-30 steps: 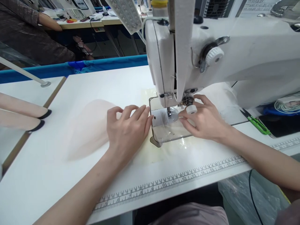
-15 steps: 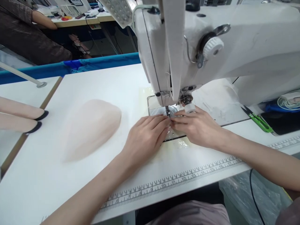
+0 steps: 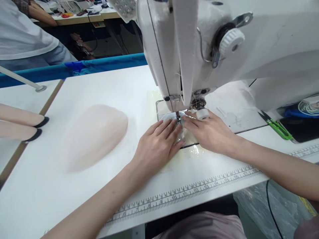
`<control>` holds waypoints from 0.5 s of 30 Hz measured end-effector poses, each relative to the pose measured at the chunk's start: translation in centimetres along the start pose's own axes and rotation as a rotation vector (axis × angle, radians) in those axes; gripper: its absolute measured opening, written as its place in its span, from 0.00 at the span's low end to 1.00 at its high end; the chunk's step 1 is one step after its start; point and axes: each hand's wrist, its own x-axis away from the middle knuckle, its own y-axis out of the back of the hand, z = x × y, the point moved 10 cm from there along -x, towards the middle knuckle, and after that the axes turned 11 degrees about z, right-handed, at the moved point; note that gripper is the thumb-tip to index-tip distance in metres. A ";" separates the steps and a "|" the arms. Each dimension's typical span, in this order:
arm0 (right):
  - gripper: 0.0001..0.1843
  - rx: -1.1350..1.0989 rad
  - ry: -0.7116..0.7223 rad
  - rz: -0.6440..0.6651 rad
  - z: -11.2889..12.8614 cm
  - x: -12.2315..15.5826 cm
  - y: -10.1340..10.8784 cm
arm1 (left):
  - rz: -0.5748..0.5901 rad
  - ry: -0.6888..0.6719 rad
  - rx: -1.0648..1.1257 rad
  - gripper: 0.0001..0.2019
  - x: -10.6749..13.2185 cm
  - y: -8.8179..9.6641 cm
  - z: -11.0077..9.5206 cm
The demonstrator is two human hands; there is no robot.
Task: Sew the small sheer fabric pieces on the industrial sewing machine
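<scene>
White tabletop (image 3: 45, 192) spreads in front of me, and on it, at the foot of the sewing machine (image 3: 264, 49), something clear and glossy (image 3: 183, 133) shows between my fingers, right beside the presser foot (image 3: 178, 119). My left hand (image 3: 157, 142) lies palm down just left of the foot, fingers stretched out and slightly parted, gripping nothing. My right hand (image 3: 211, 132) reaches in from the other side, its fingers long and close together, partly behind the small white knob (image 3: 202, 114); I cannot tell whether its fingertips pinch anything. Left of my hands rests a sheer, pale pink rounded piece (image 3: 99, 136), well apart from them. Printed ruler marks (image 3: 184, 196) run along the near edge, and green-handled snips (image 3: 277, 128) lie far to the right. Two padded rods (image 3: 22, 121) jut in at the left; beyond the blue cloth border (image 3: 112, 62), a person in a light top (image 3: 25, 36) appears.
</scene>
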 end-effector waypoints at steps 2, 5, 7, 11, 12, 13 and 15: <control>0.16 0.013 0.000 -0.002 0.0 0.0 0.0 | 0.001 0.013 0.002 0.21 0.0 0.0 0.0; 0.16 0.037 0.001 -0.011 0.1 0.0 0.1 | -0.002 0.012 -0.038 0.21 -0.1 0.0 -0.2; 0.16 0.056 -0.002 -0.013 0.1 0.1 0.1 | -0.002 0.014 -0.071 0.21 -0.1 0.1 -0.3; 0.17 0.082 -0.005 -0.013 0.1 0.1 0.1 | -0.001 0.012 -0.086 0.21 -0.1 0.0 -0.3; 0.18 0.084 -0.005 -0.010 0.1 0.1 0.1 | 0.000 0.012 -0.088 0.21 -0.1 0.0 -0.3; 0.18 0.085 -0.005 -0.007 0.1 0.1 0.0 | 0.000 0.014 -0.090 0.21 -0.1 -0.1 -0.2; 0.18 0.092 -0.009 -0.005 0.1 0.0 0.0 | 0.001 0.023 -0.093 0.21 -0.1 -0.1 -0.2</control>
